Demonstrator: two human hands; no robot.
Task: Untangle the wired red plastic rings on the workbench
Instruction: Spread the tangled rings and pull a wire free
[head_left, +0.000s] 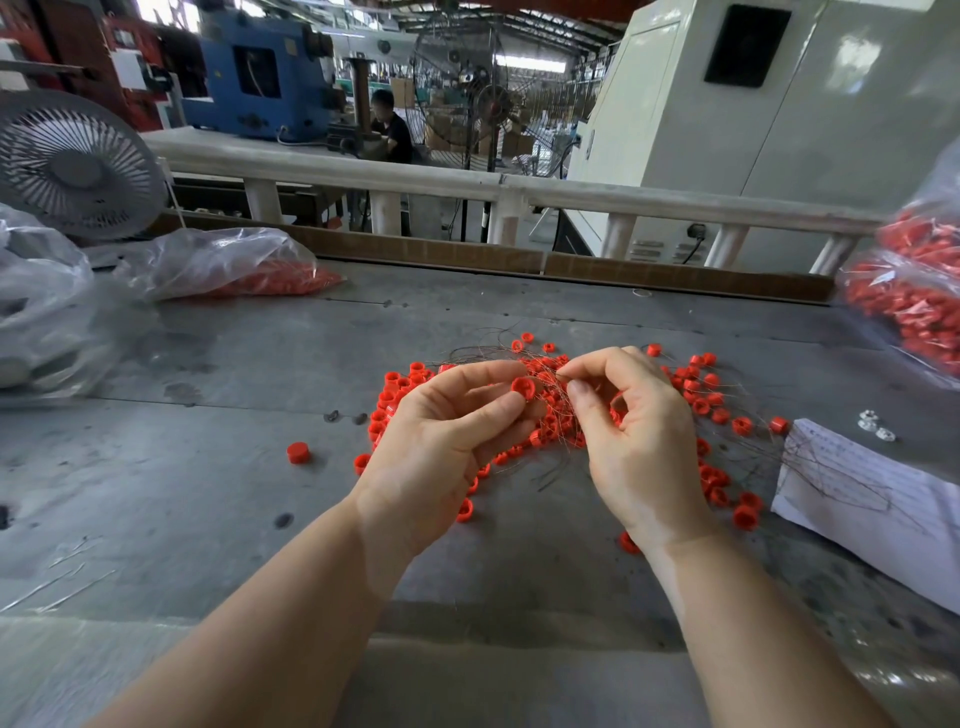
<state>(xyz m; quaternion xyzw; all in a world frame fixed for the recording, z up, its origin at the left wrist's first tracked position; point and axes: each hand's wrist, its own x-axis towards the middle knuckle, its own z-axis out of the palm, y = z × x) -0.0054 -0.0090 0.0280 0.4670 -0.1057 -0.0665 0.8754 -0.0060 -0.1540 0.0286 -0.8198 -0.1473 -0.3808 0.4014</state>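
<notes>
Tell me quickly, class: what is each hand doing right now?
Left hand: closed, pinching one small red plastic ring between thumb and fingers.
Right hand: closed, fingertips pinching thin dark wire from the tangle.

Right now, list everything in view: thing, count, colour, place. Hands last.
wired rings: many, too tangled to count, red with thin dark wires, heaped mid-workbench under the hands
held ring: one, red, pinched in the left hand's fingertips
loose cap: one, red, alone left of the heap
workbench: one, grey, scuffed
bags of red parts: three, clear plastic, one far left, two at right edge
empty-looking bag: one, clear, left edge
paper: one sheet, white, right of heap
small clear parts: about three, above the paper
desk fan: one, grey, far left
left hand: pinching the ring
right hand: pinching a wire by the ring
</notes>
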